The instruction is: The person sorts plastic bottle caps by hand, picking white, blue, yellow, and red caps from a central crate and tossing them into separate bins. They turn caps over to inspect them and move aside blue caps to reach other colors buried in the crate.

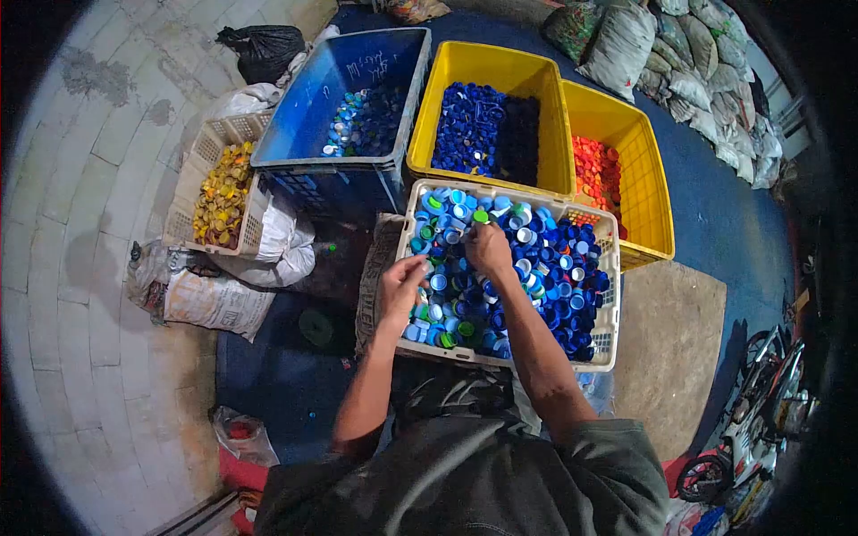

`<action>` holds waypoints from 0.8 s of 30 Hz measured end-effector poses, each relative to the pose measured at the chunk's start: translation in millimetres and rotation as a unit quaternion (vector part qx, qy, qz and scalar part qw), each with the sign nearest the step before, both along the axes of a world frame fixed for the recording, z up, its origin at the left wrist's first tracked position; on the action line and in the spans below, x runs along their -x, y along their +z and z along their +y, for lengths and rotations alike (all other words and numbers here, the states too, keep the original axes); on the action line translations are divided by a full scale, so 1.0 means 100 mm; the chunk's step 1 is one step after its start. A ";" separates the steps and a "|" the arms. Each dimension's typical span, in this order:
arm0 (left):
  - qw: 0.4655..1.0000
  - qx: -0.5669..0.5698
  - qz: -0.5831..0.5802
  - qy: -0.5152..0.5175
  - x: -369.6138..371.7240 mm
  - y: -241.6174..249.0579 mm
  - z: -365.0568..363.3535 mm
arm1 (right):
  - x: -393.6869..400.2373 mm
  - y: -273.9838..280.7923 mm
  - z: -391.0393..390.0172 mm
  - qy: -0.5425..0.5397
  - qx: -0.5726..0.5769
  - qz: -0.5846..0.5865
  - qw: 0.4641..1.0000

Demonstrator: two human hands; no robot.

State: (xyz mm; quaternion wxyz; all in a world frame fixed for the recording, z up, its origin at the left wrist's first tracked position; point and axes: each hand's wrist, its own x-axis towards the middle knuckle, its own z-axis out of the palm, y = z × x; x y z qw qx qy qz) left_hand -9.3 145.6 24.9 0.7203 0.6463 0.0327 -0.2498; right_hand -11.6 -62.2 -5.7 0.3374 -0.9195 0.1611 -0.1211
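A white plastic crate in front of me is full of bottle caps, mostly light blue on the left and dark blue on the right, with some green and white ones. My right hand is closed over the middle of the crate, with a green bottle cap at its fingertips. Near the crate's left side, my left hand has its thumb and fingers drawn together above the light blue caps. Whatever it may hold is too small to make out.
Behind the crate stand a blue bin, a yellow bin of dark blue caps and another yellow bin of red caps. A basket of yellow caps is at left. Sacks lie back right; a motorcycle stands right.
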 end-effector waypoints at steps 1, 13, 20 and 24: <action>0.996 0.072 0.052 0.022 0.00 0.08 0.00 | 0.00 0.05 -0.01 0.022 -0.040 -0.034 0.998; 0.830 0.444 0.276 0.193 0.01 0.09 -0.09 | 0.54 0.67 0.45 -0.088 -0.808 -0.021 0.583; 0.852 0.398 0.252 0.229 0.03 0.00 -0.09 | 0.54 0.31 0.91 -0.096 -0.785 -0.045 0.611; 0.885 0.308 0.255 0.240 -0.15 0.05 -0.07 | 0.36 0.44 1.22 -0.132 -0.717 -0.046 0.683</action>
